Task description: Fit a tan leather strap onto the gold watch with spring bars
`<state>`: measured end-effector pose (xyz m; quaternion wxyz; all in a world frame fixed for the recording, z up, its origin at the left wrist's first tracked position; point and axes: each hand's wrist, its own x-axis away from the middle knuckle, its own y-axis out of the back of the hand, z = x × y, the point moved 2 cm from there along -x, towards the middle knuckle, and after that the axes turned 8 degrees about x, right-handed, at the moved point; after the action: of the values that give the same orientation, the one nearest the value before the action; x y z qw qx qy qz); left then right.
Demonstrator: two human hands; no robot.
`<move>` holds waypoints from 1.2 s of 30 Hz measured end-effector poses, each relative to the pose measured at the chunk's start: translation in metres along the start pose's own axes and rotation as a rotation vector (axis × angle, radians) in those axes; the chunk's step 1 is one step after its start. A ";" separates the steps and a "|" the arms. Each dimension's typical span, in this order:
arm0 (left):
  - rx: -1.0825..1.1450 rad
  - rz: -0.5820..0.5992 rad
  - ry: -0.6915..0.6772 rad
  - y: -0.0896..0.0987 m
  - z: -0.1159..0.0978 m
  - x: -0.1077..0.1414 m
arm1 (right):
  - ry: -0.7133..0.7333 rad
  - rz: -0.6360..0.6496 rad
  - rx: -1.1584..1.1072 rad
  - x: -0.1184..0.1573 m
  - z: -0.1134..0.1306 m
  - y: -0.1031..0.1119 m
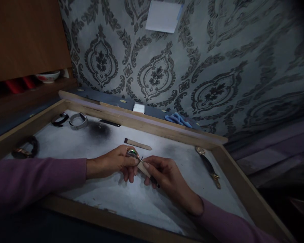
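Observation:
My left hand (119, 163) is closed round a round watch case (132, 154) with a shiny rim and a hint of green on it. Against the case's lug my right hand (164, 172) pinches a watch strap (144, 168), tan on its inner side, whose dark end shows below the fingers. A thin dark pin or tool tip pokes up between both hands; its kind is too small to tell. Just beyond the hands a loose strap piece (138, 144) lies tan side up on the white tray surface. Both hands are low over the tray.
The wooden-rimmed tray (162, 130) holds a dark watch (25, 148), a black-strapped watch (60, 119), a grey watch (78, 120), a flat black strip (110, 123) and, at right, a gold-and-black watch (208, 165). A blue cloth (177, 118) lies behind the back rim.

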<state>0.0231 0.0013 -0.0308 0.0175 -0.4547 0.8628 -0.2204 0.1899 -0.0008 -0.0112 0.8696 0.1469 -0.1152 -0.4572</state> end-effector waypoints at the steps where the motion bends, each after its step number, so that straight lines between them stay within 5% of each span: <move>1: -0.002 -0.005 0.002 0.000 0.000 0.000 | 0.003 -0.001 0.006 0.000 0.001 0.000; 36: -0.019 -0.028 -0.041 -0.005 0.001 0.004 | 0.018 0.007 0.073 0.001 0.006 0.003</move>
<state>0.0249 -0.0047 -0.0288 0.0279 -0.4711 0.8579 -0.2033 0.1909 -0.0007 -0.0044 0.8662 0.1824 -0.1246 -0.4483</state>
